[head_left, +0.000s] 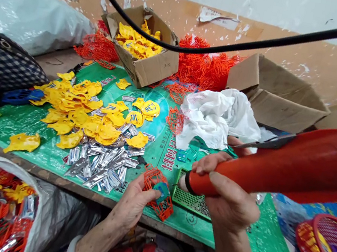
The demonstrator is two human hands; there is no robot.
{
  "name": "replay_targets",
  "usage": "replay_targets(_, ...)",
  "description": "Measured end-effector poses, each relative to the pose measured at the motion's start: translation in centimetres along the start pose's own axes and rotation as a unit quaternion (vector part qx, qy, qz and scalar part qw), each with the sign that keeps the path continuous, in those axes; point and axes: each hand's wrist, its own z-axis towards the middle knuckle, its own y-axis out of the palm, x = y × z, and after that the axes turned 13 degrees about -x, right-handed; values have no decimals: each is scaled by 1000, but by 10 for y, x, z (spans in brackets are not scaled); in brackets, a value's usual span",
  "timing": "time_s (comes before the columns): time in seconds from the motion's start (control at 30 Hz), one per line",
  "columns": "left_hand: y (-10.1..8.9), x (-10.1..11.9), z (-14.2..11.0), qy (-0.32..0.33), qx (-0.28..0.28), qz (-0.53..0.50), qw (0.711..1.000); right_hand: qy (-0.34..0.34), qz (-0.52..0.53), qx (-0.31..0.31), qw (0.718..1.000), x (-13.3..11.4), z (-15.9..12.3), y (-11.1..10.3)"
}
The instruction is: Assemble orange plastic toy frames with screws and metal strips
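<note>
My left hand (134, 198) grips an orange-red plastic lattice frame (164, 212), and its thumb presses on a teal plastic piece (162, 191) set in that frame. My right hand (234, 198) is wrapped round a thick red electric screwdriver (244, 174) with a black ring and a pale nose. The tool's nose points left, over the corner of a shallow green tray (188, 207) that holds many tiny dark bits, too small to make out. Close by lie more teal pieces (186, 154). Left of my left hand are piles of shiny metal pieces (106, 165) and yellow plastic parts (83, 106).
At the back stand a cardboard box (152, 69) of yellow parts and another box (289, 106). Between them are red lattice frames (205, 63) and a white bag (219, 113). A black cable (182, 49) hangs across the view. A sack (38, 216) of parts sits lower left; a red basket (305, 237) lower right.
</note>
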Motion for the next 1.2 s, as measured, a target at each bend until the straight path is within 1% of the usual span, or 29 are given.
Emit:
replay_targets(0.17, 1, 1, -1, -6, -17, -30, 999, 24, 19, -36, 999, 4, -13, 12)
replay_targets(0.37, 1, 2, 0, -10, -36, -52, 998, 33, 0, -36, 999, 11, -15, 17)
replay_targets(0.57, 1, 2, -1, -6, -42, -59, 997, 46, -30, -44, 998, 17, -15, 17)
replay_targets(0.8, 0, 0, 0, 0, -37, -58, 998, 40, -47, -48, 997, 20, -15, 15)
replay_targets(0.97, -1, 0, 0, 1, -34, -63, 997, 43, -90, -69, 993, 24, -16, 13)
replay_targets(1.1, 0, 0, -1, 2, -35, -64, 997, 44, -113, -70, 990, 25, -17, 15)
replay_targets(1.2, -1, -2, -1, 3, -38, -55, 998, 60, -131, -95, 985, 24, -17, 16)
